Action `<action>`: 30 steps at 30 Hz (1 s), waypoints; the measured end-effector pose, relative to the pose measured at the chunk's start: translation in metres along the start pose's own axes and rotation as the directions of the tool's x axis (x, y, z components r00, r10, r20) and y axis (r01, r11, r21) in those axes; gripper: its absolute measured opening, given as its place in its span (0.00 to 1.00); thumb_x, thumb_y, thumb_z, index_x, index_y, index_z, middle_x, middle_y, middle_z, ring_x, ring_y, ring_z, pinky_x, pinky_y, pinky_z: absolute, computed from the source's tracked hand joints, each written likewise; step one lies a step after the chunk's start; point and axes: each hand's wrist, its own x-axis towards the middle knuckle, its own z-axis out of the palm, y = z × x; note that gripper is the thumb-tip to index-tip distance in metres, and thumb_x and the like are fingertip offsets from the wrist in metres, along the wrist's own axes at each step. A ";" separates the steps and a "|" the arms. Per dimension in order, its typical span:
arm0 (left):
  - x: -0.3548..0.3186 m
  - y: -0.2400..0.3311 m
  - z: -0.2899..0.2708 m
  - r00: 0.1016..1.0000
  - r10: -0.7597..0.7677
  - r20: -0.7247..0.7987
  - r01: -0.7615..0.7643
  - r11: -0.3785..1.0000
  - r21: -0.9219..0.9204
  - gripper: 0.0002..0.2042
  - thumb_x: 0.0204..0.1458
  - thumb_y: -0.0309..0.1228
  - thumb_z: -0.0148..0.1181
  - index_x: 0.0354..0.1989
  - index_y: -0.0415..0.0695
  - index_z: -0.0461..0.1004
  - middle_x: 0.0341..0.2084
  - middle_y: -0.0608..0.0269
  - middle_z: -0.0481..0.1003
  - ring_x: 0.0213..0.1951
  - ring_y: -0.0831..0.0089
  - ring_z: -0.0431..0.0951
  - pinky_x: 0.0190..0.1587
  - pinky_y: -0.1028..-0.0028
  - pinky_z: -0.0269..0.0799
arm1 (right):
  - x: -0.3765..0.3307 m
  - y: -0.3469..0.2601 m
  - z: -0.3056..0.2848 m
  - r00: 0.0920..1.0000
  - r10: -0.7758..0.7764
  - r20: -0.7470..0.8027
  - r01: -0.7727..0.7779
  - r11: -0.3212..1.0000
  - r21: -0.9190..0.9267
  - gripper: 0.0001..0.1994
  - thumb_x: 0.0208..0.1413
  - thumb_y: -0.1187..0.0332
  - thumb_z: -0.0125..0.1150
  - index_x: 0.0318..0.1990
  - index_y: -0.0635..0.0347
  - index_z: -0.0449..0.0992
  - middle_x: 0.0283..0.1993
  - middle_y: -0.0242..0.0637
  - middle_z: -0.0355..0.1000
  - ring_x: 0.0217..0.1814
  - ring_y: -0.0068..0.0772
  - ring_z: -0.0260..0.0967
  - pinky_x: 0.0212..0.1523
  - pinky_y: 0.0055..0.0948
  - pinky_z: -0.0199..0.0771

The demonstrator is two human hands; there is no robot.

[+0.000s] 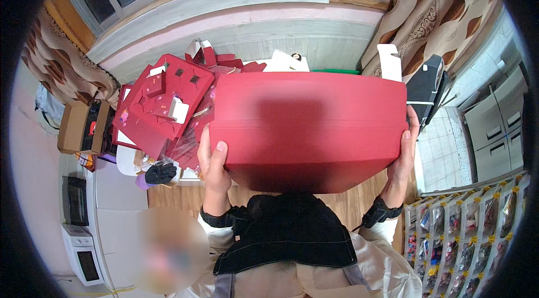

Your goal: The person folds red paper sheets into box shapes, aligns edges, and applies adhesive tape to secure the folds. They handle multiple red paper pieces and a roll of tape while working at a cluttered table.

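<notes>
- Red box, big and flat-sided, is up off the wooden tabletop, held between both hands above its near edge and filling the middle of the view.
- Behind it, toward the tabletop's far left corner, a heap of red die-cut cardboard inserts leans in a loose pile.
- Left hand is clamped on the box's lower left corner, thumb lying flat on the face.
- Right hand presses the right side, fingers wrapped on the edge.
- Small black object sits by the tabletop's left edge.
</notes>
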 end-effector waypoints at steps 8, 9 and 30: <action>0.002 -0.002 -0.008 0.991 0.067 0.112 -0.094 0.960 0.262 0.20 0.57 0.36 0.48 0.48 0.28 0.70 0.47 0.46 0.73 0.46 0.62 0.72 0.51 0.65 0.64 | 0.000 0.024 -0.044 0.988 0.153 0.036 -0.152 0.988 -0.031 0.27 0.60 0.52 0.50 0.55 0.69 0.69 0.54 0.43 0.70 0.59 0.33 0.66 0.60 0.31 0.61; 0.001 -0.001 -0.008 0.989 0.067 0.129 -0.097 0.965 0.245 0.21 0.57 0.36 0.49 0.49 0.29 0.70 0.46 0.47 0.73 0.46 0.62 0.72 0.51 0.65 0.64 | 0.000 0.024 -0.047 0.981 0.189 0.049 -0.187 0.982 -0.027 0.27 0.60 0.53 0.50 0.55 0.70 0.70 0.54 0.43 0.70 0.60 0.33 0.65 0.61 0.31 0.60; -0.009 0.002 0.010 0.994 0.051 -0.100 -0.040 0.994 0.101 0.32 0.52 0.46 0.55 0.60 0.35 0.60 0.48 0.54 0.70 0.51 0.68 0.68 0.57 0.71 0.58 | 0.001 0.026 -0.040 0.985 0.055 0.165 -0.064 0.997 0.050 0.23 0.53 0.58 0.47 0.51 0.67 0.66 0.49 0.41 0.70 0.50 0.30 0.67 0.49 0.25 0.65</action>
